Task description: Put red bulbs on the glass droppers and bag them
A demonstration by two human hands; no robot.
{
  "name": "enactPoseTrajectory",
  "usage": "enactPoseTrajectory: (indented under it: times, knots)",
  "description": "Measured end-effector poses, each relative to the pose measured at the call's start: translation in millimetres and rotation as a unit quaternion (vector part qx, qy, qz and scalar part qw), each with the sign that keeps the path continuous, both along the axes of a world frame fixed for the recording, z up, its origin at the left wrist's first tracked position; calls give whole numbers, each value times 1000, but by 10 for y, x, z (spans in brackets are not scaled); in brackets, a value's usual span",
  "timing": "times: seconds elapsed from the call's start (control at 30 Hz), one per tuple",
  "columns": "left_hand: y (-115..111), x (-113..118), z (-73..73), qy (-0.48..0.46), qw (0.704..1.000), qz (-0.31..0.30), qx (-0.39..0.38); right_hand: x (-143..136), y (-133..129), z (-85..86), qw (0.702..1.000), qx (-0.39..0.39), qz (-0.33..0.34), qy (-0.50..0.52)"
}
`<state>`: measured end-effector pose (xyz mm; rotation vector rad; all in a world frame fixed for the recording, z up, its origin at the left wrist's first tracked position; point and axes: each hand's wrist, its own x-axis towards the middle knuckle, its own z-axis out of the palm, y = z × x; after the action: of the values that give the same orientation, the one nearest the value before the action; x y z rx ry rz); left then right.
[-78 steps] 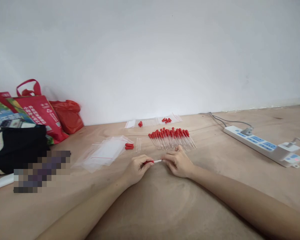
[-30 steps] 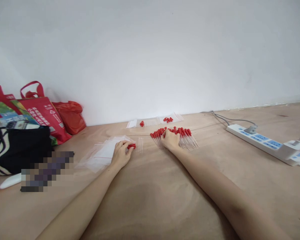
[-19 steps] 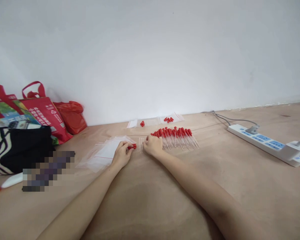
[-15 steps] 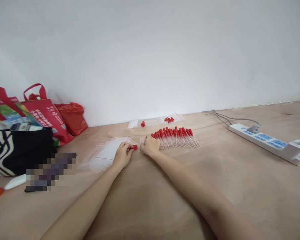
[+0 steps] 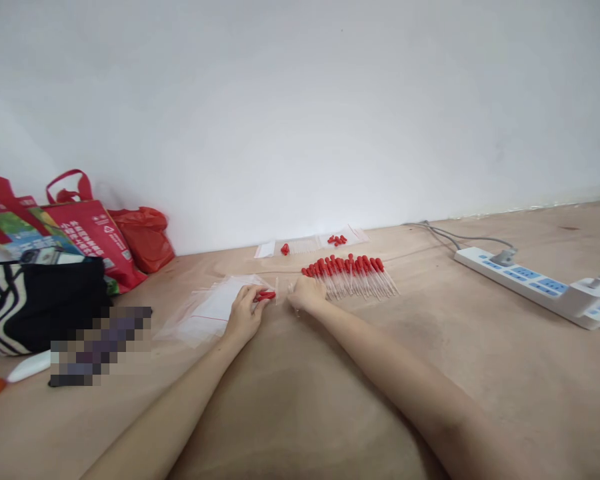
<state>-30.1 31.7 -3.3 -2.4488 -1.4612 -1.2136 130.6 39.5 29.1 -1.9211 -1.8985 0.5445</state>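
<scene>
R hand [image 5: 307,292] just slid right, grip unclear, so one thin clear glassy tube [image 5: 277,291] lies apart; L hand [image 5: 245,310] pinching red rubbery bulbs [image 5: 267,295].

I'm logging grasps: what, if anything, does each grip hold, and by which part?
Left grip: on the left ends of red dropper bulbs; pinched or merely touched, unclear. Right grip: apparently a clear dropper tube, exact place hidden.
</scene>
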Motion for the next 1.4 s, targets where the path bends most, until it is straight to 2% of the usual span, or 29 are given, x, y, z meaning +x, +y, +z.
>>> enactPoseTrajectory:
  times: [0.1, 0.23, 0.4, 0.53, 0.73, 0.97, 1.17, 1.4]
  knots:
    - [-64, 88, -14, 20, 999, -45, 23, 188, -73, -43, 1000, 13, 16, -20]
    - [-191, 246, -17, 61, 995, -80, -1, 485, -180, -205, 997, 50, 56, 29]
    - [-341, 406, 24, 60, 991, -111, -32, 898, -360, -405, 977, 169, 122, 30]
    - [-377, 477, 32, 38, 990, -123, -64, 1107, -524, -431, 955, 240, 174, -10]
    - [-424, 550, 46, 15, 988, -118, -101, 1035, -676, -405, 935, 268, 229, -46]
    - [-475, 588, 63, -5, 986, -134, -101, 971, -700, -404, 922, 283, 260, -51]
    - [-495, 600, 80, -19, 987, -119, -110, 993, -693, -395, 925, 291, 241, -46]
    - [-499, 601, 92, -24, 986, -134, -101, 998, -699, -383, 921, 286, 261, -42]
